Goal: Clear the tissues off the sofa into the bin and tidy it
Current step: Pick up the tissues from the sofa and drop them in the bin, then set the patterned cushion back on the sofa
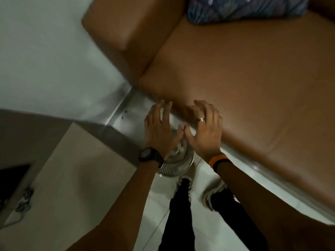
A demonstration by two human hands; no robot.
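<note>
Both hands spread, holding nothing: left hand and right hand over the bin on the floor at 6 o'clock. White tissue visible in the bin. Sofa seat shows no tissues; patterned cushion at 12 o'clock prob. left to tidy.

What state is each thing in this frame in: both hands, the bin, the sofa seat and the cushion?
left hand: open, fingers spread, holding nothing, above the bin.
right hand: open, fingers spread, holding nothing, over the seat's front edge.
bin: upright on the floor, open-topped, white crumpled material inside.
sofa seat: visible part bare, no tissues showing.
patterned cushion: lying at the back of the seat, partly out of frame.
</note>
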